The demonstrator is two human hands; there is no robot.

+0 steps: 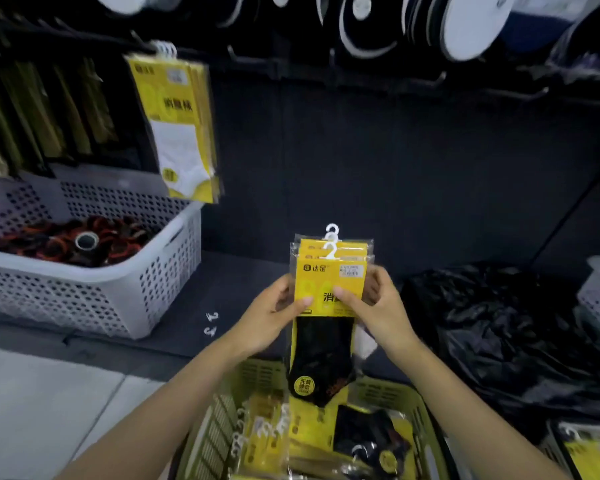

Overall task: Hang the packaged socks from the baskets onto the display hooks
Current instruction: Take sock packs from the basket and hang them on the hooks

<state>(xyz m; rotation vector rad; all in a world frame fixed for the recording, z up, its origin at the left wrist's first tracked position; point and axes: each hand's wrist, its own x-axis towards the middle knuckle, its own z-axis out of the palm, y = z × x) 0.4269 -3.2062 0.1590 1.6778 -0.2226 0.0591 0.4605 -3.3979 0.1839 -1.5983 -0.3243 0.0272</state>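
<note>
Left hand [278,306] and right hand [378,303] both grip small stack of yellow-carded, clear-wrapped black socks [329,282] with white plastic hangers. Stack is upright above yellow slatted plastic basket [257,370], not yet hooked.

Done: bunch of yellow packs with white socks [181,126] hangs upper left.

Left: many packs in basket.

Dark metal display hooks [439,79] to the right look bare but are dim and blurred. Stack count unclear. Further yellow packs [586,459] cut off at lower right corner.

Dim, bluish scene with motion blur throughout and wide-angle bending at the edges.
</note>
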